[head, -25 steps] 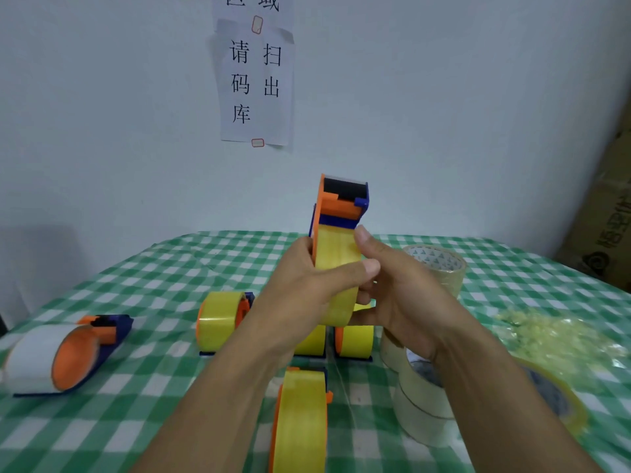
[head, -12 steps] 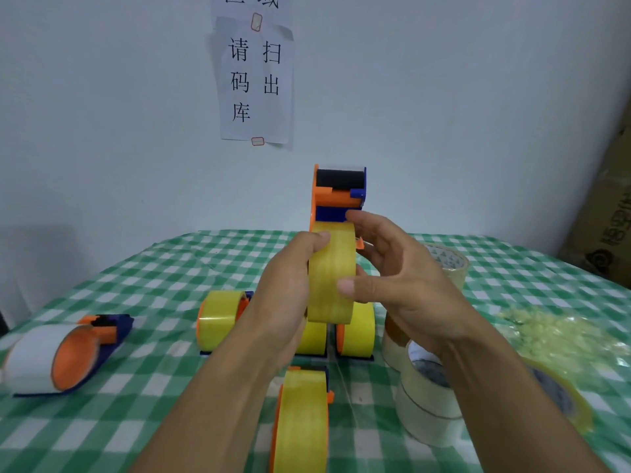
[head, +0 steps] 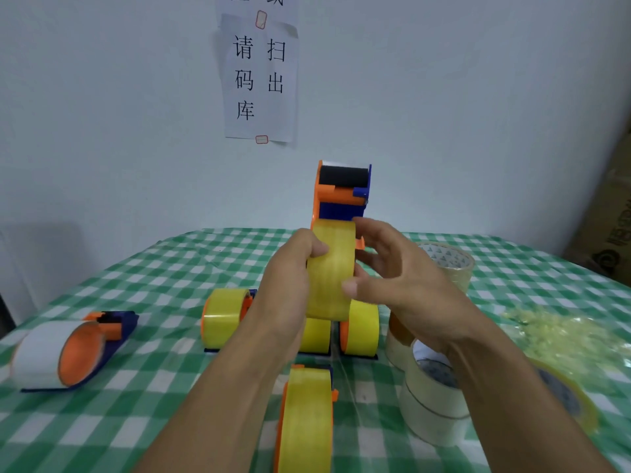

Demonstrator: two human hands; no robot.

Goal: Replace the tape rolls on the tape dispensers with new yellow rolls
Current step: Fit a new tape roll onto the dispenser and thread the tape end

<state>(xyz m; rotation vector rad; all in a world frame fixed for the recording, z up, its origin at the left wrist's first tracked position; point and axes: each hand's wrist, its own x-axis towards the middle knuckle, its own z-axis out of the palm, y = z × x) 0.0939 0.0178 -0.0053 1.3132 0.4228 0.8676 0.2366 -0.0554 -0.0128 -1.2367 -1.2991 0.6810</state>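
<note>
The left grip [head: 293, 268] is curled round the yellow roll [head: 329, 278], thumb pressed on its outer band and fingers hidden behind. The roll sits on the raised dispenser [head: 341, 196], held upright in the air above the middle of the table [head: 153, 274]. The right grip [head: 392, 278] is loosely spread against the roll's right flank, with the thumb tip touching the edge.

One hand carries most of the weight, and the band is glossy and smooth, so the roll could slide under the thumb. If the core is not fully seated on the orange hub, a push from the right could cock it sideways. A loose tape end could also stick to a finger.

The dispenser is hard orange and blue plastic with a matte black roller at the top. Three loaded dispensers [head: 307, 421] stand below on the soft green checked cloth. To the far left lies a white-roll dispenser [head: 65, 353]. To the right are stacked pale translucent rolls [head: 430, 397] and a crinkled yellowish heap [head: 563, 336].
</note>
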